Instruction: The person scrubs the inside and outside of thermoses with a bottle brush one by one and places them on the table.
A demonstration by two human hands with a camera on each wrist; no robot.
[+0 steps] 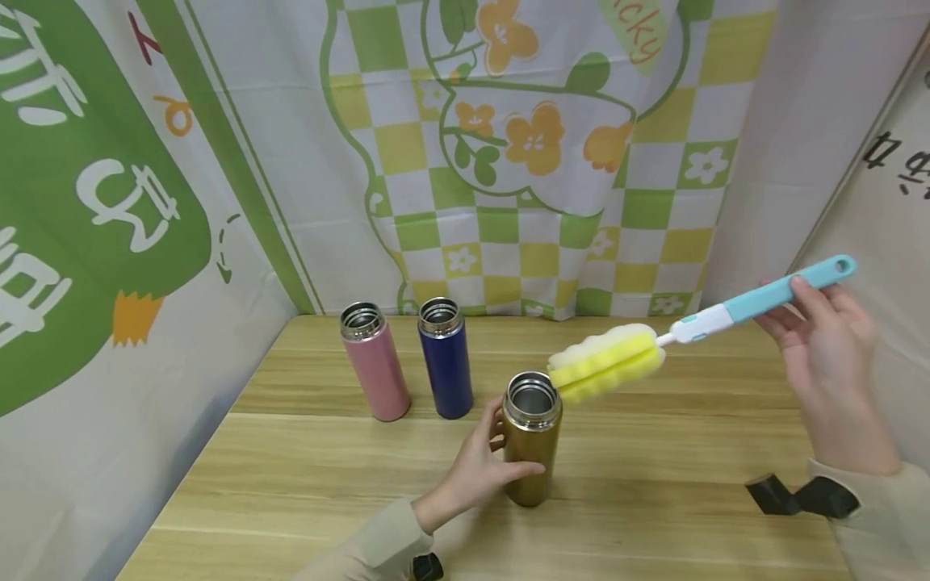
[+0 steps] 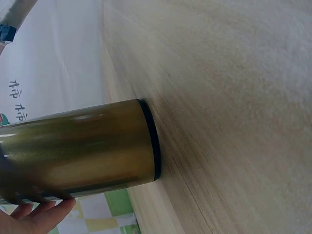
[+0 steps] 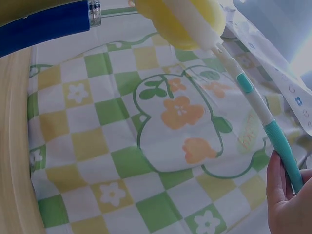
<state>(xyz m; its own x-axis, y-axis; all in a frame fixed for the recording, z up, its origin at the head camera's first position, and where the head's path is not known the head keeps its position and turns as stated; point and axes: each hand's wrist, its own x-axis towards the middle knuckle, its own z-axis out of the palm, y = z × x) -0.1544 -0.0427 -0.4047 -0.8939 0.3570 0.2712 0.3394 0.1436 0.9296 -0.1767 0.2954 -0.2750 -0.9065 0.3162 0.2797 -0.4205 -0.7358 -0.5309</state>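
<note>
The head view faces forward, down over the worktop [image 1: 291, 484] — wrist views turn sideways, left sharing its gold bottle [image 1: 536, 444] close up, right its checked curtain [image 1: 450, 218].

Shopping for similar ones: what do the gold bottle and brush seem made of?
Gold bottle: probably metal with a glossy coating, judging by its shiny silvery neck.
Brush head: likely soft sponge, yellow and white, with a matte, lobed surface.
Brush handle: seemingly smooth plastic, in evenly coloured white and turquoise sections.

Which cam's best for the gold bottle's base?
Left wrist: the gold bottle's dark base shows large, close and uncovered. Head shows it smaller, from above; right wrist leaves it out of frame.
</note>
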